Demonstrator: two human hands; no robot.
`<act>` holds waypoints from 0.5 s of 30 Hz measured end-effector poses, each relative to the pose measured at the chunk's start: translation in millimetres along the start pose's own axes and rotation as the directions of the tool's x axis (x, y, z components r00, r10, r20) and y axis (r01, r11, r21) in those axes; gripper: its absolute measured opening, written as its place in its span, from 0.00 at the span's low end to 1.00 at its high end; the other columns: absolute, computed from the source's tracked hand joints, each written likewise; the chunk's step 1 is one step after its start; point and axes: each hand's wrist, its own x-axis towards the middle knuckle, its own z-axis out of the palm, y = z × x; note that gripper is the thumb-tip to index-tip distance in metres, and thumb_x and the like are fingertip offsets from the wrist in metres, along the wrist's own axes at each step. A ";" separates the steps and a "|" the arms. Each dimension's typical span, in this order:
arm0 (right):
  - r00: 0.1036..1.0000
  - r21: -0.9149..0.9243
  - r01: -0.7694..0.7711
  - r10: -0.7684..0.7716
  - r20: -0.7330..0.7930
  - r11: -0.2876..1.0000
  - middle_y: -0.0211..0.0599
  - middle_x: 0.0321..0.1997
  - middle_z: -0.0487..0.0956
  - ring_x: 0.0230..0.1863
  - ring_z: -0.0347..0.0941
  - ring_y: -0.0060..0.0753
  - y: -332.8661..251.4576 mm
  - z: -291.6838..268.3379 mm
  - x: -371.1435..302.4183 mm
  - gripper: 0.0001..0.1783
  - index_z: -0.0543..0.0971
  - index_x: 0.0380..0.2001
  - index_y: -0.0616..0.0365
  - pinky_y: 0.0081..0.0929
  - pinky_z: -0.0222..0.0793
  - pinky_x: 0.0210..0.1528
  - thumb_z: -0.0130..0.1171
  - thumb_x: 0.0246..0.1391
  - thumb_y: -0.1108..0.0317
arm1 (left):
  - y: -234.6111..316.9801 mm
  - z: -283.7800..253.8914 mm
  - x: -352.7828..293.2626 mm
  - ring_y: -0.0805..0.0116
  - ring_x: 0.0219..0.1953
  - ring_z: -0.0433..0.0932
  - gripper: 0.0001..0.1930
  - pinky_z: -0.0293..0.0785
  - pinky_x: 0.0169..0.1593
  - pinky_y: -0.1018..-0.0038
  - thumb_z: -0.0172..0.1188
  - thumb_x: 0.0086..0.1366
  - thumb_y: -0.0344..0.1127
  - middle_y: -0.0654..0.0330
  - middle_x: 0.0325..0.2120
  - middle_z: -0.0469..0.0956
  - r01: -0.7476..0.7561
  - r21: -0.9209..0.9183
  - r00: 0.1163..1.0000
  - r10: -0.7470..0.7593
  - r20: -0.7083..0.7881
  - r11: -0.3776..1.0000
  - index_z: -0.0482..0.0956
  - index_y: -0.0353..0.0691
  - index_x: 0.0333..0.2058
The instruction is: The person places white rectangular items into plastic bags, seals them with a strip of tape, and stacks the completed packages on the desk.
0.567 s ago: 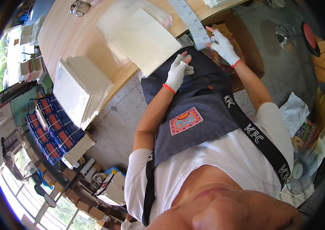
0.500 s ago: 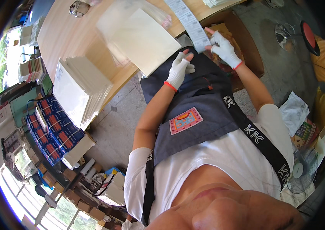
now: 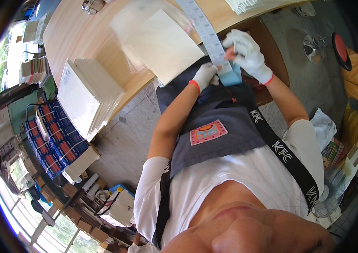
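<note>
A long strip of printed white labels [image 3: 206, 31] runs from the table down over its front edge to my lap. Its lower end shows pale blue backing [image 3: 231, 78], bent over above my dark apron. My left hand [image 3: 205, 76], in a white glove with bare fingertips, pinches the strip near that end. My right hand [image 3: 248, 57], gloved the same way, is at the strip's right edge with its fingers curled in. Whether a label is between those fingers is hidden. Just left of the strip, a cream-white flat sheet or packet [image 3: 166, 46] lies on clear plastic bags.
A stack of plastic-sleeved white packets [image 3: 82, 99] stands at the table's left front edge. Blue strapped bundles [image 3: 56, 139] are beyond it. An open cardboard box [image 3: 274, 55] sits below the table on the right. More white packets [image 3: 244, 5] lie at the far right.
My left hand has moved down to the strip and closed on it. The right hand has risen slightly and curled its fingers. Pale blue backing now shows at the strip's end.
</note>
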 end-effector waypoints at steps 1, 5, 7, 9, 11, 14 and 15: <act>0.987 0.024 -0.155 0.154 0.032 0.988 0.33 0.38 0.77 0.42 0.72 0.39 2.9 7.4 14.6 0.05 0.76 0.23 0.60 0.29 0.68 0.44 0.61 0.37 0.75 | -9.0 -6.1 -2.9 0.72 0.17 0.72 0.12 0.75 0.23 0.74 0.47 0.64 0.35 0.57 0.31 0.74 -0.025 -0.114 0.998 0.031 0.052 0.993 0.69 0.35 0.43; 0.820 0.349 -0.557 0.433 0.374 0.754 0.34 0.32 0.76 0.37 0.72 0.29 52.3 65.5 75.0 0.08 0.77 0.29 0.60 0.22 0.66 0.41 0.56 0.48 0.66 | -35.6 -32.2 -39.5 0.73 0.22 0.71 0.23 0.76 0.30 0.73 0.43 0.68 0.43 0.47 0.53 0.68 -0.056 -0.519 0.993 0.100 0.056 0.853 0.59 0.41 0.59; 0.769 0.360 -0.615 0.431 0.472 0.702 0.34 0.30 0.76 0.37 0.72 0.28 72.8 99.5 110.0 0.10 0.79 0.31 0.57 0.22 0.66 0.41 0.56 0.47 0.63 | -59.9 -47.5 -54.8 0.74 0.22 0.65 0.24 0.73 0.32 0.73 0.44 0.68 0.46 0.46 0.55 0.65 -0.227 -0.645 0.971 0.121 -0.205 0.730 0.57 0.43 0.59; 0.653 0.300 -0.737 0.523 0.549 0.605 0.34 0.29 0.76 0.37 0.72 0.28 94.1 132.4 143.4 0.11 0.80 0.32 0.56 0.23 0.66 0.41 0.55 0.46 0.63 | -69.4 -68.3 -68.9 0.73 0.21 0.69 0.20 0.75 0.30 0.70 0.51 0.65 0.45 0.49 0.51 0.70 -0.371 -0.668 0.907 0.096 -0.411 0.645 0.64 0.43 0.52; 0.750 0.242 -0.606 0.444 0.490 0.757 0.33 0.35 0.79 0.37 0.74 0.28 108.5 153.8 170.9 0.14 0.81 0.34 0.54 0.25 0.67 0.42 0.56 0.47 0.60 | -73.5 -85.5 -80.2 0.72 0.18 0.72 0.15 0.77 0.25 0.69 0.57 0.62 0.41 0.56 0.36 0.78 -0.464 -0.718 0.857 0.057 -0.513 0.519 0.68 0.45 0.45; 0.754 0.010 -0.539 0.478 0.451 0.842 0.35 0.39 0.80 0.42 0.74 0.35 111.9 176.4 190.2 0.13 0.83 0.32 0.49 0.29 0.67 0.44 0.58 0.45 0.56 | -64.2 -86.2 -94.3 0.73 0.17 0.72 0.12 0.77 0.23 0.72 0.58 0.62 0.40 0.63 0.26 0.75 -0.591 -0.601 0.743 0.072 -0.665 0.538 0.69 0.45 0.40; 0.785 -0.087 -0.476 0.467 0.408 0.875 0.36 0.40 0.80 0.44 0.73 0.37 112.3 185.3 190.4 0.13 0.83 0.31 0.48 0.29 0.67 0.45 0.58 0.45 0.56 | -54.5 -80.4 -101.2 0.76 0.17 0.71 0.09 0.77 0.23 0.75 0.59 0.61 0.37 0.67 0.19 0.70 -0.617 -0.574 0.720 0.091 -0.688 0.539 0.70 0.45 0.36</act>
